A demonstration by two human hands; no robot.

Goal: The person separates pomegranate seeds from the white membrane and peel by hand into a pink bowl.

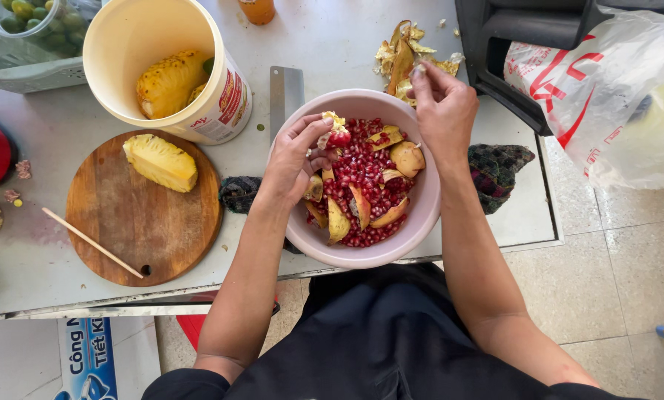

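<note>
- Holding a pomegranate piece [335,133] over the pink bowl [424,198], your left hand [296,159] is closed round it, thumb and fingers curled on the rind.
- Your right hand [443,107] hovers at the bowl's far rim, fingertips pressed together on a small pale scrap; what it is I cannot tell.
- The bowl stands at the worktop's [332,37] near edge, overhanging it toward you.
- Judged handling: the piece is light, its rind leathery and fairly stiff, its seeds [362,167] wet, slippery and easily burst. Grip by the rind only, never the red face.
- Loose rind pieces [402,158] lie among the seeds; those look firm enough to pinch by an edge.
- Discarded peel [406,55] lies beyond the bowl, a cleaver [285,92] beside it: keep fingers off its blade.
</note>
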